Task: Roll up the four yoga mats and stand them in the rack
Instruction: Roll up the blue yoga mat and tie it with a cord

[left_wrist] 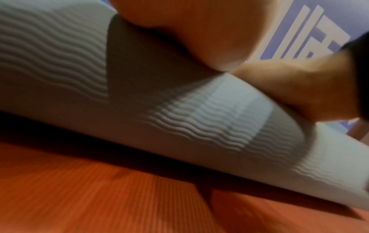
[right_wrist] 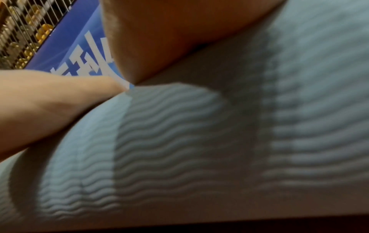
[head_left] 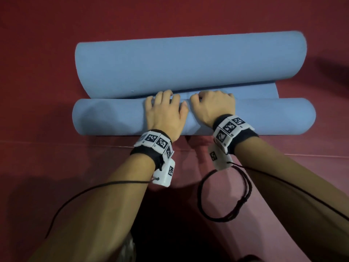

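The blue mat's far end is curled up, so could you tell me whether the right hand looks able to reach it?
Probably yes: the right hand rests on the near roll, and only a narrow flat strip of mat separates it from the curled far end, with nothing lying in between.

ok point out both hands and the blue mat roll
left hand [head_left: 166,116]: head view, back of hand
right hand [head_left: 215,107]: head view, back of hand
blue yoga mat roll [head_left: 273,116]: head view, bare top, right end

L hand [head_left: 166,112] rests on near roll of blue mat [head_left: 273,116], R hand [head_left: 214,106] prob. curled over it, red floor [head_left: 37,53] beneath.
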